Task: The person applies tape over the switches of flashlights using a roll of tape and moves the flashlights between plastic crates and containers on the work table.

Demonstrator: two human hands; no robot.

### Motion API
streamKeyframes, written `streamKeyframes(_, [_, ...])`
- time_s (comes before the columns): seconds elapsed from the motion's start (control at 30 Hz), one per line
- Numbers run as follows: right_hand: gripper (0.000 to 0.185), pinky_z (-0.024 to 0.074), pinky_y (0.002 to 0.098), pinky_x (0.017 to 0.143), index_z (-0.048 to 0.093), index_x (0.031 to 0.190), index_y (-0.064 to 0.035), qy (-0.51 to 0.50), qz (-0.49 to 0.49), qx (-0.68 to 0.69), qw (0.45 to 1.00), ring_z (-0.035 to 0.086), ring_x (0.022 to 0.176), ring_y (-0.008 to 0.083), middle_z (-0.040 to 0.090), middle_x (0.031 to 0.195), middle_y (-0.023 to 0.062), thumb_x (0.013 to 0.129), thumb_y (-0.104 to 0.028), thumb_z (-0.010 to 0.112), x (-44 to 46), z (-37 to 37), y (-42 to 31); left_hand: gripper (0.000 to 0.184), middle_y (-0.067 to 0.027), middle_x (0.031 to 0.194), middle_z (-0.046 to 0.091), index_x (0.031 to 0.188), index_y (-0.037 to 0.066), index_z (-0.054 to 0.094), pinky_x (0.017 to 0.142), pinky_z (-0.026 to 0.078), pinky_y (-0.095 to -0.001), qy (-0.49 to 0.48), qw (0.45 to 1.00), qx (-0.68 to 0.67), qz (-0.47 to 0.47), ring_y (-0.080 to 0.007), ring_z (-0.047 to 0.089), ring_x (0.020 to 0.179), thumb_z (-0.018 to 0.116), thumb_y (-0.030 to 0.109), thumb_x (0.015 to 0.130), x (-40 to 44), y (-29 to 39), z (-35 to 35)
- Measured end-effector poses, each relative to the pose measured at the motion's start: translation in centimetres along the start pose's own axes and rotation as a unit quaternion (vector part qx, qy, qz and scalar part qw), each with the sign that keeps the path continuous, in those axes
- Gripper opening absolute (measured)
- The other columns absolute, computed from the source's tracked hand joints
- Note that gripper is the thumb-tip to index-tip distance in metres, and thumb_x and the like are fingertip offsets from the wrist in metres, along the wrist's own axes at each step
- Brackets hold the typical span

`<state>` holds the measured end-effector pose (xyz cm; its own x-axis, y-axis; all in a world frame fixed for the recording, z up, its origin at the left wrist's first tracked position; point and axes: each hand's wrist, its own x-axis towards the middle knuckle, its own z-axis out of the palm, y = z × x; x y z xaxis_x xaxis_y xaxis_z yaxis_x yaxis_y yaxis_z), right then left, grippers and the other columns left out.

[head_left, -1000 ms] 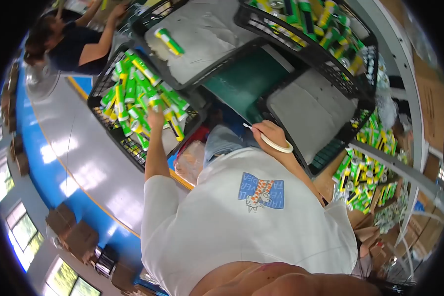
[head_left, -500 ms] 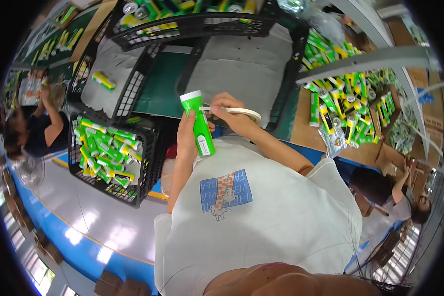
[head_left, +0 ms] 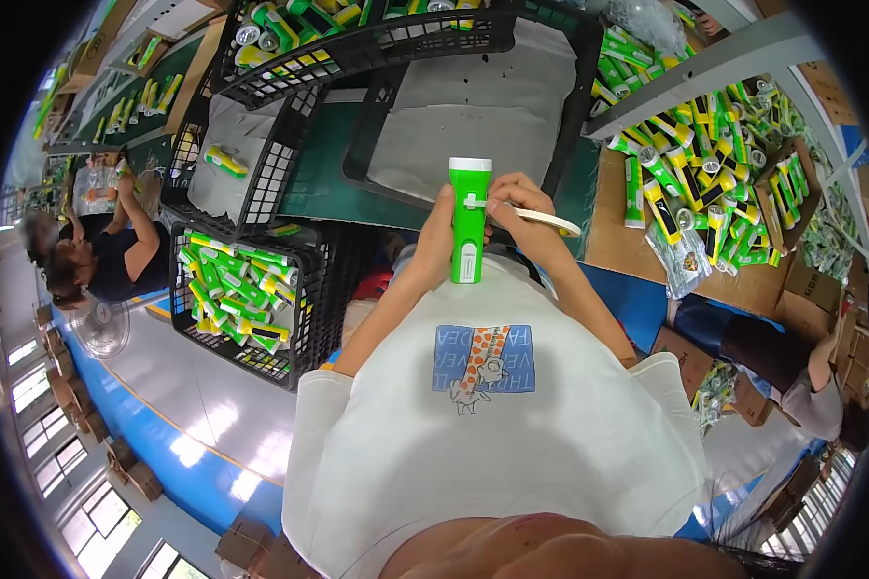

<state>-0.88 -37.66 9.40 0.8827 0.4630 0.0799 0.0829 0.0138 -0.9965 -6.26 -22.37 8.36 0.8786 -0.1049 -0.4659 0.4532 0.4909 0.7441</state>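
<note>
Green flashlight (head_left: 467, 232) is standing upright in my left hand (head_left: 438, 232), which is gripping it before my shirt (head_left: 396, 434), while my right hand (head_left: 529, 220) is pinching a white strip (head_left: 478, 203) against its front and carrying a tape roll (head_left: 556, 223). Beside me, a lower-left crate (head_left: 323, 311) is holding many flashlights (head_left: 224, 262); the crate just beyond it (head_left: 282, 156) is holding one on grey lining (head_left: 227, 121). A far crate (head_left: 386, 41) is holding a heap more, and the front crate (head_left: 369, 130) on the worktop (head_left: 314, 183) is showing a grey sheet (head_left: 473, 111)

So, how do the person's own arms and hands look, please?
The left hand and right hand wear no gloves. The forearms are bare. The sleeves are short, white and plain, part of a T-shirt with a blue print.
</note>
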Motion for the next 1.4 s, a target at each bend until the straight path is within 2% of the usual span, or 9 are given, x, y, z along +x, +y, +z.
streamKeyframes(0.5, [0.010,0.0422,0.0261,0.061,0.062,0.078,0.0006,-0.020,0.001,-0.130,0.991,0.054,0.070,0.0133,0.055,0.088,0.0084,0.078,-0.009,0.064,1.6,1.1,1.2,0.037,-0.0079,0.085,0.055,0.110,0.006,0.043,0.061,0.049,-0.0265,0.061,0.982,0.134,0.121,-0.0138,0.057,0.066,0.026,0.037,0.100,-1.0,-0.3,-0.6])
streamKeyframes(0.6, [0.016,0.0494,0.0246,0.062,0.061,0.082,-0.0009,-0.108,0.242,0.050,0.963,0.058,0.070,0.0113,0.060,0.082,0.0040,0.085,-0.017,0.063,2.7,-0.9,2.1,0.040,-0.0085,0.087,0.055,0.108,0.005,0.044,0.058,0.048,-0.0271,0.079,0.992,0.047,0.091,-0.0138,0.056,0.064,0.028,0.041,0.099,-1.2,-0.1,-0.5])
streamKeyframes(0.77, [0.018,0.0509,0.0242,0.064,0.061,0.083,-0.0001,-0.101,0.202,0.120,0.967,0.058,0.074,0.0108,0.058,0.086,0.0046,0.086,-0.018,0.062,1.7,-2.3,2.1,0.037,-0.0070,0.083,0.055,0.100,0.004,0.048,0.055,0.048,-0.0284,0.034,0.999,0.016,0.006,-0.0145,0.055,0.062,0.043,0.040,0.095,-0.6,0.3,0.1])
streamKeyframes(0.9, [0.017,0.0487,0.0239,0.060,0.057,0.081,0.0012,0.092,0.070,0.103,0.988,0.056,0.069,0.0119,0.053,0.093,0.0049,0.085,-0.015,0.061,-2.2,-3.3,0.5,0.034,-0.0051,0.079,0.053,0.101,0.004,0.047,0.051,0.046,-0.0259,0.015,0.991,-0.121,-0.060,-0.0133,0.050,0.056,0.049,0.037,0.092,1.5,0.1,3.7])
streamKeyframes(0.97, [0.018,0.0483,0.0240,0.058,0.060,0.087,-0.0039,0.369,0.111,0.186,0.904,0.055,0.065,0.0109,0.055,0.080,0.0037,0.086,-0.022,0.060,-6.5,-8.7,1.7,0.032,-0.0008,0.078,0.049,0.094,0.009,0.045,0.049,0.044,-0.0245,-0.039,0.939,-0.340,-0.029,-0.0083,0.047,0.053,0.039,0.041,0.095,5.1,2.7,1.7])
streamKeyframes(1.1, [0.023,0.0486,0.0232,0.058,0.060,0.091,-0.0028,0.431,0.228,0.005,0.873,0.057,0.068,0.0112,0.059,0.078,0.0046,0.089,-0.026,0.056,-16.0,-14.6,4.4,0.031,-0.0089,0.080,0.058,0.098,0.005,0.053,0.059,0.052,-0.0310,-0.207,0.950,0.071,-0.221,-0.0168,0.059,0.066,0.050,0.035,0.092,9.0,-1.7,11.8])
streamKeyframes(1.2, [0.022,0.0537,0.0267,0.066,0.059,0.094,-0.0019,0.435,0.274,0.051,0.856,0.060,0.080,0.0129,0.060,0.087,0.0058,0.088,-0.023,0.058,-18.2,-14.0,5.0,0.023,-0.0128,0.086,0.060,0.099,-0.002,0.053,0.071,0.052,-0.0386,-0.298,0.903,0.027,-0.309,-0.0255,0.061,0.075,0.053,0.019,0.089,16.6,-7.9,20.5])
streamKeyframes(1.23, [0.018,0.0474,0.0225,0.050,0.059,0.090,-0.0060,0.458,0.231,0.051,0.857,0.058,0.059,0.0106,0.061,0.077,0.0043,0.090,-0.024,0.056,-18.5,-13.5,5.0,0.022,-0.0146,0.089,0.059,0.100,-0.002,0.051,0.073,0.052,-0.0398,-0.274,0.917,0.065,-0.282,-0.0276,0.061,0.078,0.055,0.014,0.087,19.4,-9.2,23.7])
streamKeyframes(1.4, [0.014,0.0492,0.0206,0.055,0.060,0.087,-0.0042,0.508,0.228,0.017,0.830,0.057,0.066,0.0089,0.059,0.076,0.0033,0.087,-0.018,0.059,-20.4,-13.6,8.4,0.037,-0.0082,0.091,0.055,0.105,0.005,0.048,0.069,0.048,-0.0369,-0.284,0.958,0.042,-0.024,-0.0209,0.057,0.080,0.064,0.004,0.071,33.5,-12.7,32.3])
